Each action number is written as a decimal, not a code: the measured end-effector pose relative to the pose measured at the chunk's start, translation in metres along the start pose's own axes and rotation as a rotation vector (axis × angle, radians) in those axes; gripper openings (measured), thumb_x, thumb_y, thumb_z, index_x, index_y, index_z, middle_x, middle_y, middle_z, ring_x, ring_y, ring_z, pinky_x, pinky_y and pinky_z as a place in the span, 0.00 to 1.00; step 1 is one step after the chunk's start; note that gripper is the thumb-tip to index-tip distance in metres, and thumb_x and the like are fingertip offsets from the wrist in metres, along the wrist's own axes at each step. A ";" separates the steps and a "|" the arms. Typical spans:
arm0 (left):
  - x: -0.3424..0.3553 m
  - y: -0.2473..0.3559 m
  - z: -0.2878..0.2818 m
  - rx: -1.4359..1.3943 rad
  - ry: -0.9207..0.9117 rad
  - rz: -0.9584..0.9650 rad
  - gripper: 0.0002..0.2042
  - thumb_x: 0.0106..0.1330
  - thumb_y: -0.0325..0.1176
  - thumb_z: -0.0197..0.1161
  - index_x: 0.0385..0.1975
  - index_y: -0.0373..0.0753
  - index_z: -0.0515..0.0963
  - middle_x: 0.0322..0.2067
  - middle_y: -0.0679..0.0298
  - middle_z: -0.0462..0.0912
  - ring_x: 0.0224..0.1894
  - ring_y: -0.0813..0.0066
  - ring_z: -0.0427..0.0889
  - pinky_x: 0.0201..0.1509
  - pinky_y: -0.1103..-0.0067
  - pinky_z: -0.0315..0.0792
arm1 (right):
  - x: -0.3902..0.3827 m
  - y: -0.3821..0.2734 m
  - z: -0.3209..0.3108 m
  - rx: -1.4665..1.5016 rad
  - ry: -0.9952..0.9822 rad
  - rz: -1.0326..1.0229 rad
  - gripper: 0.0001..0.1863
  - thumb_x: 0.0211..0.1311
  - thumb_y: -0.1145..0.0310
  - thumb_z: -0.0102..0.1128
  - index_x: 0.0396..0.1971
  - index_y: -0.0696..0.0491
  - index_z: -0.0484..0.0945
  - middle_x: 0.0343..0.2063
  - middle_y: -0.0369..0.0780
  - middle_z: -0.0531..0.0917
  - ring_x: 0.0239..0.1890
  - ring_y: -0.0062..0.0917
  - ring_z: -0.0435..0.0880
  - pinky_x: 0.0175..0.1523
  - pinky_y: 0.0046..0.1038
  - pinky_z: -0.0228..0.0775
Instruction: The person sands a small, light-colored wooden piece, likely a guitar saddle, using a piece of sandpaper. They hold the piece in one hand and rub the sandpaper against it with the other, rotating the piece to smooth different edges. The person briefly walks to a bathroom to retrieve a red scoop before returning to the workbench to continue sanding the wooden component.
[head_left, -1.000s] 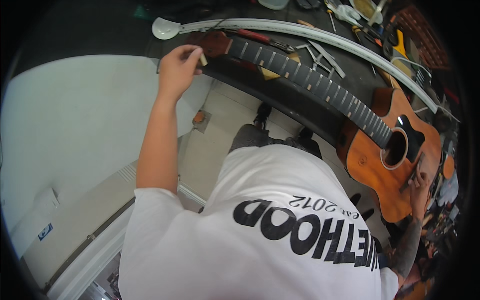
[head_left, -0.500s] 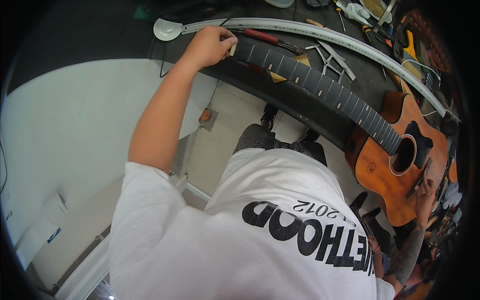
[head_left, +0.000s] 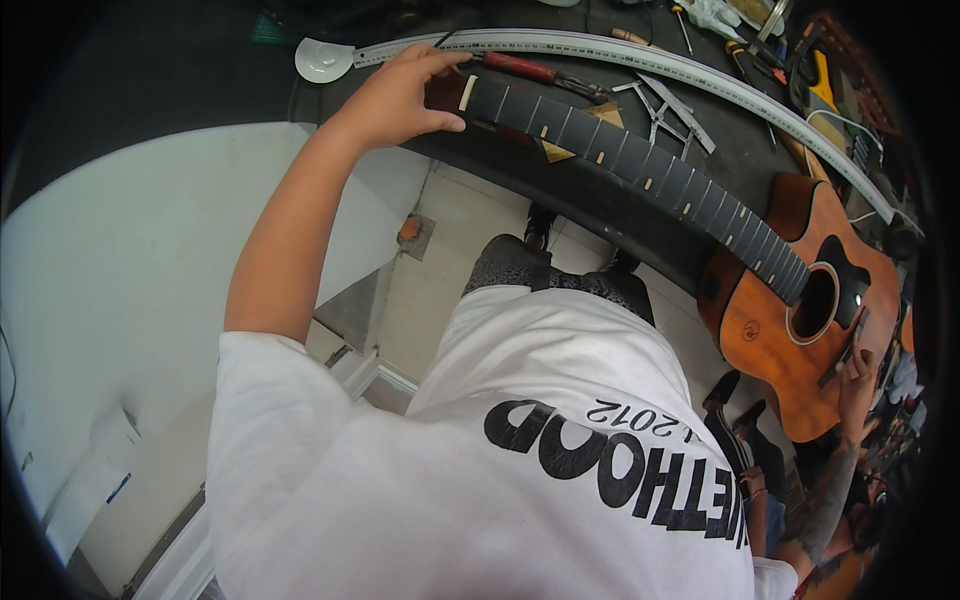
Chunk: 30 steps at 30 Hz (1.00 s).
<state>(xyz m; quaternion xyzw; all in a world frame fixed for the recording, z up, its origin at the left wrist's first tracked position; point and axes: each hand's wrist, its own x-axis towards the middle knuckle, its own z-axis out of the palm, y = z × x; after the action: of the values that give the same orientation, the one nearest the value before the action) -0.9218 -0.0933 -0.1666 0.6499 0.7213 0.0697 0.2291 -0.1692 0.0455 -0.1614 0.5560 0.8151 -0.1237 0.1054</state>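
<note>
An acoustic guitar [head_left: 750,340] lies along the bench edge, its fretted neck [head_left: 622,156] reaching left. My left hand [head_left: 400,97] is at the headstock end, thumb and fingers apart, beside a pale strip [head_left: 468,92] seated across the neck's end. My right hand [head_left: 855,368], small at the right, rests with bent fingers at the dark bridge [head_left: 832,370] below the soundhole; what it grips, if anything, is unclear.
Behind the neck lie a long metal ruler [head_left: 558,47], white dish [head_left: 323,62], red-handled tool [head_left: 520,66] and metal bracket [head_left: 678,115] on the dark bench [head_left: 180,80]. Tools crowd the right side. Another person's hand [head_left: 755,482] and feet show lower right.
My left hand moved right and up to the neck's end with the pale strip, then released it and spread its fingers. The strip now sits at that end.
</note>
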 end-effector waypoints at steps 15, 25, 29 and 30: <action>0.013 -0.022 0.018 0.102 0.037 0.283 0.26 0.48 0.32 0.74 0.50 0.43 0.75 0.51 0.64 0.76 0.55 0.62 0.73 0.59 0.71 0.70 | 0.001 0.002 0.001 -0.027 -0.016 0.011 0.28 0.52 0.79 0.61 0.57 0.59 0.72 0.45 0.47 0.75 0.49 0.41 0.73 0.57 0.32 0.62; 0.014 -0.025 0.020 0.053 0.035 0.299 0.29 0.48 0.29 0.72 0.54 0.43 0.72 0.52 0.63 0.75 0.55 0.62 0.74 0.59 0.71 0.70 | 0.005 -0.001 -0.003 -0.012 -0.040 0.031 0.29 0.51 0.79 0.62 0.57 0.58 0.73 0.43 0.46 0.75 0.47 0.38 0.74 0.55 0.31 0.63; 0.009 -0.019 0.008 -0.100 -0.012 0.261 0.34 0.48 0.26 0.72 0.59 0.46 0.68 0.51 0.64 0.77 0.55 0.63 0.75 0.60 0.71 0.70 | 0.005 0.004 -0.001 0.030 -0.041 0.032 0.30 0.50 0.79 0.62 0.58 0.57 0.73 0.42 0.45 0.75 0.46 0.36 0.75 0.53 0.29 0.64; 0.009 -0.019 0.006 -0.125 -0.028 0.239 0.35 0.48 0.26 0.72 0.60 0.46 0.67 0.51 0.64 0.77 0.55 0.64 0.75 0.60 0.71 0.70 | 0.006 0.004 -0.002 0.041 -0.040 0.025 0.30 0.50 0.80 0.62 0.58 0.57 0.73 0.41 0.44 0.75 0.46 0.36 0.75 0.53 0.28 0.64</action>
<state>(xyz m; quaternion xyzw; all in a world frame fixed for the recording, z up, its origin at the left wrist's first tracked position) -0.9366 -0.0889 -0.1813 0.7165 0.6298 0.1324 0.2693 -0.1676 0.0525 -0.1619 0.5656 0.8031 -0.1502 0.1118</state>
